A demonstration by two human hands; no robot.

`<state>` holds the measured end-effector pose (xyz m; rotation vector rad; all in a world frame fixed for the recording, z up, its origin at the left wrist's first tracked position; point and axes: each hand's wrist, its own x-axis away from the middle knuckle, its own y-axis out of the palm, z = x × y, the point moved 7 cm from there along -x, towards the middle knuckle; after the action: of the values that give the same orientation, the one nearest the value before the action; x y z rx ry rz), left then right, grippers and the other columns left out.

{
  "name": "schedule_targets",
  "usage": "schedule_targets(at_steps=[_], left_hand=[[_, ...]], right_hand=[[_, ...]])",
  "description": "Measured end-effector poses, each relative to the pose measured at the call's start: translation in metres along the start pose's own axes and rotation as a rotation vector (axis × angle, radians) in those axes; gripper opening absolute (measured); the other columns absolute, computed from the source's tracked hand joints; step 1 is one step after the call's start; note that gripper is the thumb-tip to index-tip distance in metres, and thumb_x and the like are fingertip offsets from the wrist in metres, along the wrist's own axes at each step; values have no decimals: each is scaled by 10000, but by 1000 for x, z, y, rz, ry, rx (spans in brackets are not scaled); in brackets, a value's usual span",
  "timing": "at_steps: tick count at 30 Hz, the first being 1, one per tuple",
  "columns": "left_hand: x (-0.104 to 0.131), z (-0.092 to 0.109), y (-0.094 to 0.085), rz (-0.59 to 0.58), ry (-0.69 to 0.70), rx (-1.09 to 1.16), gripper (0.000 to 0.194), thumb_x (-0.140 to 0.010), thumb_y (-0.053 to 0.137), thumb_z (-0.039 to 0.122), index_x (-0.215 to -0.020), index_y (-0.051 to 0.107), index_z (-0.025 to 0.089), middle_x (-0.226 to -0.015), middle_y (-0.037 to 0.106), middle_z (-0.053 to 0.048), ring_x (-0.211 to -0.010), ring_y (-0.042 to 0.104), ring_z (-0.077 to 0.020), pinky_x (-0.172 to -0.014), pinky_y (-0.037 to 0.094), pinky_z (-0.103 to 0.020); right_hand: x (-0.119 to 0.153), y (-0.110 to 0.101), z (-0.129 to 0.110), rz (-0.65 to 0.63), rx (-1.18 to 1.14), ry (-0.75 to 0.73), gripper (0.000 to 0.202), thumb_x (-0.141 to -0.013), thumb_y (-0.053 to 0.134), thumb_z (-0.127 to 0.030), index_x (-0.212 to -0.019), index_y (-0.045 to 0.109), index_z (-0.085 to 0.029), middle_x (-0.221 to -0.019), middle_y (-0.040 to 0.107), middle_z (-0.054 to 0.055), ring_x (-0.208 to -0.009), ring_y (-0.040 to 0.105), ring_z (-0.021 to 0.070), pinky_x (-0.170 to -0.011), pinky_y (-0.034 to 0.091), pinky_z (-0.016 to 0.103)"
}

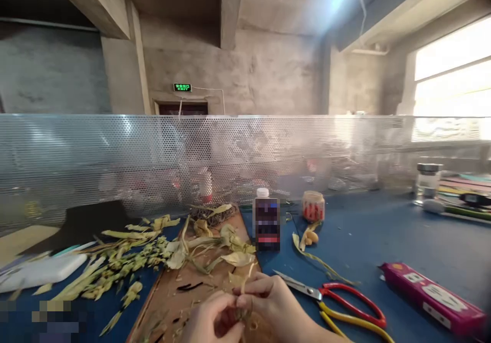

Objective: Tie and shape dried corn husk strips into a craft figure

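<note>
Both of my hands meet at the bottom centre of the head view, above a brown board (169,297). My left hand (215,318) has its fingers curled around a small greenish piece, partly hidden between the hands. Beside it, my right hand (268,297) pinches a thin pale strip (245,281) that sticks up from the fingertips. Dried yellow-green leaves (238,258) lie on the board just beyond. Scissors (307,288) with one red and one yellow handle rest open to the right of my right hand.
On the blue table (345,246) are a white-capped bottle (266,225), a jar (313,206), a magenta package (433,297) and a clear lidded container (427,184). Dried plants (134,261) and a white object (46,271) lie left. A perforated metal screen (238,149) stands behind.
</note>
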<state>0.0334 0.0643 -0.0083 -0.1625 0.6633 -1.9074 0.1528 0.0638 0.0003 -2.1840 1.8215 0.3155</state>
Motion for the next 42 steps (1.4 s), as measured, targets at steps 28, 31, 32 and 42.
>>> schedule_targets(at_steps=[28, 31, 32, 42], left_hand=[[21, 23, 10, -19, 16, 197, 561, -689, 579, 101, -1220, 439, 212, -765, 568, -4, -670, 563, -139, -640, 479, -255], [21, 22, 14, -86, 15, 177, 483, -725, 569, 118, -1195, 516, 221, -853, 620, -40, -736, 589, -153, -704, 495, -275], [21, 21, 15, -96, 15, 182, 468, -732, 568, 123, -1188, 529, 219, -891, 633, -51, -763, 597, -159, -725, 497, -281], [22, 18, 10, -34, -59, 191, 383, -724, 594, 167, -1106, 580, 152, -802, 596, -44, -744, 580, -168, -711, 494, -290]], right_hand=[[9, -6, 1, 81, -227, 79, 923, -681, 728, -224, -1431, 189, -233, -687, 486, -72, -583, 456, 101, -561, 375, 237], [11, -3, -3, 74, -234, 73, 1087, -675, 717, -187, -1446, -42, -291, -667, 525, -82, -584, 520, 123, -575, 416, 260], [11, -3, -3, 80, -219, 82, 1126, -662, 717, -165, -1439, -88, -294, -647, 528, -89, -575, 525, 127, -576, 421, 265], [16, -9, -25, 26, 304, -170, 675, -909, 410, -324, -1461, 26, -262, -992, 490, 54, -842, 502, 182, -796, 432, 356]])
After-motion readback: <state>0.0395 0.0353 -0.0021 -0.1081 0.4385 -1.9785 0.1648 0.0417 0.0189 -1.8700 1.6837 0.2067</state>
